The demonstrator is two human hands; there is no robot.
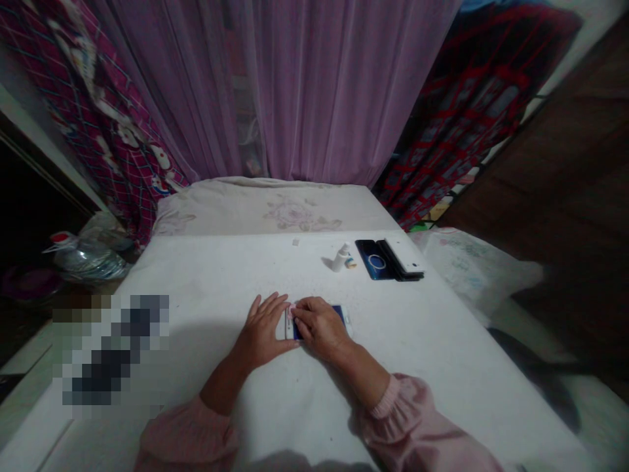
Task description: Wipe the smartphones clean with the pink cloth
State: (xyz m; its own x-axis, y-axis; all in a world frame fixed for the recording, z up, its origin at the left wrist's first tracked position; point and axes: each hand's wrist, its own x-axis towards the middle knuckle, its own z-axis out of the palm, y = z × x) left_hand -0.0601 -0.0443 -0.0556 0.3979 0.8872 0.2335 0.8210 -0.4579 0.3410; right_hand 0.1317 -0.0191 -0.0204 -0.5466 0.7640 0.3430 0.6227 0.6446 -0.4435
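Observation:
A white smartphone (346,316) with a dark blue screen lies flat on the table, its long side running left to right. My left hand (263,331) is at its left end, thumb at the near edge and forefinger at the far edge, with the other fingers spread. Over the screen, my right hand (319,326) pinches a small pinkish-white piece of cloth or wipe (291,310) against the phone's left end. The right hand hides much of the screen.
A white spray bottle (341,257) stands beyond the phone, beside a small yellowish item (351,261). An open dark phone case (388,260) lies to its right. A small pale square (295,242) rests farther back. Purple curtains (319,92) hang behind the white-covered table (206,269).

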